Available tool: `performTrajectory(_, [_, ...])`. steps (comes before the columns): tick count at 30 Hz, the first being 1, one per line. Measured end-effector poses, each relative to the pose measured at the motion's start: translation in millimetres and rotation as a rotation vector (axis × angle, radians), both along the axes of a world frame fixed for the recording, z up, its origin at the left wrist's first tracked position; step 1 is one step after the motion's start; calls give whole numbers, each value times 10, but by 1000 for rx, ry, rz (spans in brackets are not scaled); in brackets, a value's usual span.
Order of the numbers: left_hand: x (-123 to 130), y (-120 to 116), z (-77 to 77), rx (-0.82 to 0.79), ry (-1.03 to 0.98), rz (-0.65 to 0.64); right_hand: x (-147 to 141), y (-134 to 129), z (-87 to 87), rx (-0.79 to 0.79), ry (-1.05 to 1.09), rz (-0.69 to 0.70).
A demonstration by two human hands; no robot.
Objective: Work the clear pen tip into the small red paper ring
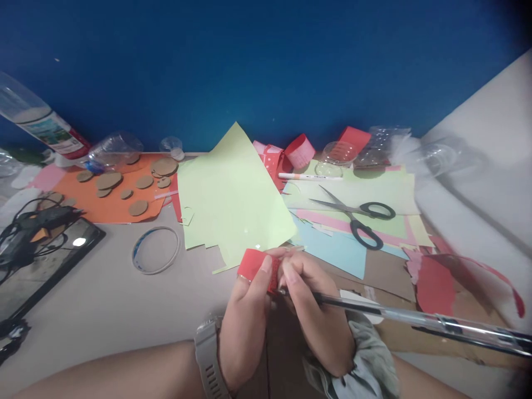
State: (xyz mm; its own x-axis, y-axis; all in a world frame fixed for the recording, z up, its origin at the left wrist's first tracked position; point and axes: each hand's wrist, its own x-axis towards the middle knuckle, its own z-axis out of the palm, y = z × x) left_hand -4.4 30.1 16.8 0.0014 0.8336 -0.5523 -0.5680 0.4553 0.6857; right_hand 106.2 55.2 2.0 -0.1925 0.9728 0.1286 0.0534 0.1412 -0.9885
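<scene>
My left hand, a grey watch on its wrist, is closed on a small folded or rolled piece of red paper. Beside it my right hand is also closed, its thumb and fingers meeting close to the red paper. A clear-barrelled pen runs from this grip out to the right edge, its dark tip pointing at the red paper. Part of the paper is hidden by my fingers. Just beyond both hands lies a large pale green sheet.
Black-handled scissors lie half open on coloured papers at the right. A roll of tape sits at left, near an orange sheet with cardboard discs. A dark phone-like device and cables lie far left. Plastic bottles and cups line the blue wall.
</scene>
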Motion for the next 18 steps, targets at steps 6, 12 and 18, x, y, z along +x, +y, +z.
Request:
performTrajectory(6, [1, -19, -2, 22, -73, 15, -17, -3, 19, -87, 85, 1])
performTrajectory(12, [-16, -18, -37, 79, 59, -61, -66, -2, -72, -290, 328, -180])
performTrajectory(18, [-15, -54, -57, 62, 204, -73, -80, 46, -119, -401, 465, -222])
